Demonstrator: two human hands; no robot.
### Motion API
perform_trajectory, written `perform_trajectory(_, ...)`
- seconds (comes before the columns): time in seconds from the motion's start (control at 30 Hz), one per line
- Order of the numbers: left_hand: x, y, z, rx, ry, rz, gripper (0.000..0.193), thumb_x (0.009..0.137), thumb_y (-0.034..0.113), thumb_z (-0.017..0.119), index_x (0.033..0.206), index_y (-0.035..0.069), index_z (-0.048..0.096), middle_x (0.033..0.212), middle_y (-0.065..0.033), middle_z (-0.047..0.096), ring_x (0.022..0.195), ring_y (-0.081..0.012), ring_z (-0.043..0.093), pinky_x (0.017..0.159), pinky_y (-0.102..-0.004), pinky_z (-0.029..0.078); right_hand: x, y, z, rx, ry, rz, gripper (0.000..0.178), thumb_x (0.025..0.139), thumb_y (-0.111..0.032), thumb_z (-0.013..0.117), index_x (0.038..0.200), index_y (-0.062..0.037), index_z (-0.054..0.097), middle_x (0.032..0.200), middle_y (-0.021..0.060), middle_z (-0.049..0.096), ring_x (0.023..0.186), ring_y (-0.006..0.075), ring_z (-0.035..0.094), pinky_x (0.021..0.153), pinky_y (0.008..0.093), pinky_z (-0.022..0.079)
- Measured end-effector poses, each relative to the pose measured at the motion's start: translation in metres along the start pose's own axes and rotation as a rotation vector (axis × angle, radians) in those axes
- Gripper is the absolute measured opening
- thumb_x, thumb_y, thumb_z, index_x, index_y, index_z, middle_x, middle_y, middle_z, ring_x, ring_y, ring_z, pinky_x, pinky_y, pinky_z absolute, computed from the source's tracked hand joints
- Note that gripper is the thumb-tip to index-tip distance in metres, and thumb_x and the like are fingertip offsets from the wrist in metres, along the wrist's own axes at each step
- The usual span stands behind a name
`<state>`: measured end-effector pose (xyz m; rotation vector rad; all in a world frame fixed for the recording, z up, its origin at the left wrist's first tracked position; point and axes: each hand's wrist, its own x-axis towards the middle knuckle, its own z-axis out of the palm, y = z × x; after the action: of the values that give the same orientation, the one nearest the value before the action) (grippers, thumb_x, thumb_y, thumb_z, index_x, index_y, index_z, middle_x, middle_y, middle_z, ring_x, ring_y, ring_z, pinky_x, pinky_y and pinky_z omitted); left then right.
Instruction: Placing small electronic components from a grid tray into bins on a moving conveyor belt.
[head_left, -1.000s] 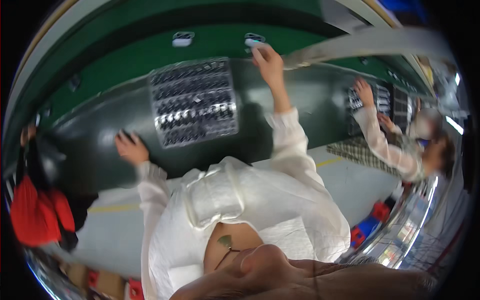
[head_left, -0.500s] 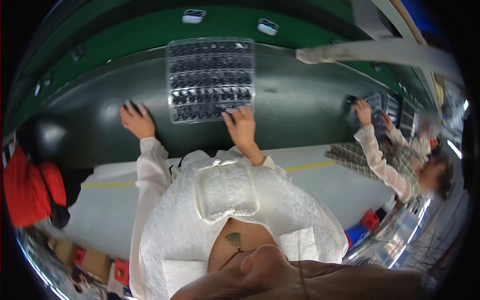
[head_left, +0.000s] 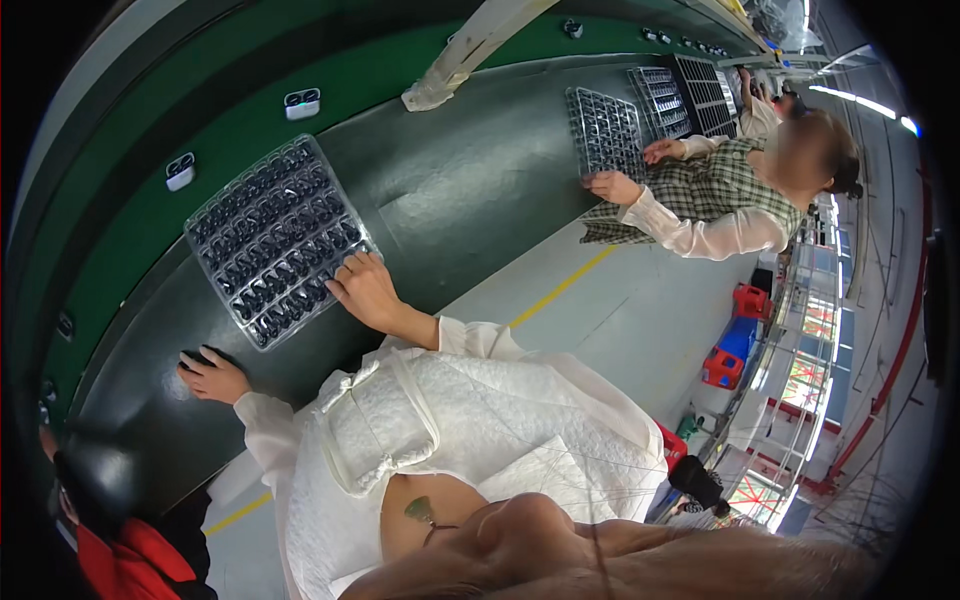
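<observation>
On the dark bench in front of me lies a clear plastic tray (head_left: 262, 215), its rows of cells filled with small black glossy parts. My right hand (head_left: 370, 292) is at the tray's near right edge, its fingers curled together over the last cells. Whatever may be between those fingertips is hidden. My left hand (head_left: 213, 375) rests on the bench to the left of the tray, apart from it, fingers spread and holding nothing I can see. Beyond the tray, small white cases (head_left: 301, 103) with dark tops stand on the green belt.
A pale post (head_left: 470, 55) slants over the bench beyond the tray. At the right a co-worker (head_left: 700, 190) in a checked apron handles another clear tray (head_left: 606, 133). A dark slotted rack (head_left: 703, 95) stands behind it. Red cloth (head_left: 130, 560) shows at the lower left.
The view has swung to the right, so the tray appears tilted and further left, and more of the co-worker shows. My right hand stays at the tray's near right edge; my left stays on the bench.
</observation>
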<state>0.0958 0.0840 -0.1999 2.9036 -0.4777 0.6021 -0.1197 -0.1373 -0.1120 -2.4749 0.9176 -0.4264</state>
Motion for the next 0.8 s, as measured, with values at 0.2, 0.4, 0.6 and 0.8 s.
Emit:
perform_trajectory(0.2, 0.0, -0.002, -0.015, -0.229, -0.166, -0.108, 0.046, 0.09, 0.033, 0.055, 0.124, 0.003, 0.048, 0.126, -0.0194, 0.046, 0.115, -0.0362, 0.045, 0.093, -0.0426, 0.039, 0.003, -0.003, 0.004, -0.066, -0.189, 0.023, 0.025, 0.079, -0.027, 0.063, 0.071, -0.0041, 0.065, 0.076, 0.0115, 0.06, 0.083, 0.0266, 0.057, 0.077, 0.0386, 0.043)
perform_trajectory(0.4, 0.009, 0.112, -0.091, -0.733, -0.347, 0.189, 0.047, 0.089, 0.024, 0.056, 0.129, 0.004, 0.044, 0.134, -0.0194, 0.042, 0.126, -0.0346, 0.036, 0.104, -0.0446, 0.026, 0.008, 0.02, -0.012, 0.09, -0.054, 0.033, 0.023, 0.078, -0.025, 0.067, 0.069, -0.0037, 0.065, 0.068, 0.0131, 0.061, 0.069, 0.0319, 0.061, 0.063, 0.0408, 0.049)
perform_trajectory(0.6, -0.019, 0.168, -0.114, -0.547, -0.551, 0.694, 0.061, 0.086, 0.031, 0.057, 0.137, 0.006, 0.035, 0.144, -0.0148, 0.03, 0.136, -0.0313, 0.024, 0.109, -0.0494, 0.018, 0.08, 0.071, -0.059, 0.067, -0.024, 0.079, 0.023, 0.085, -0.02, 0.058, 0.071, -0.0013, 0.062, 0.072, 0.0166, 0.062, 0.07, 0.0368, 0.058, 0.063, 0.0439, 0.047)
perform_trajectory(0.8, -0.031, 0.199, -0.108, -0.596, -0.609, 0.846, 0.069, 0.082, 0.038, 0.06, 0.138, 0.008, 0.035, 0.146, -0.0135, 0.027, 0.136, -0.0307, 0.021, 0.11, -0.0507, 0.016, 0.216, 0.156, -0.079, -0.392, 0.079, -0.034, 0.008, 0.08, -0.008, 0.055, 0.085, -0.0018, 0.059, 0.087, 0.0183, 0.058, 0.084, 0.0352, 0.056, 0.071, 0.0408, 0.049)
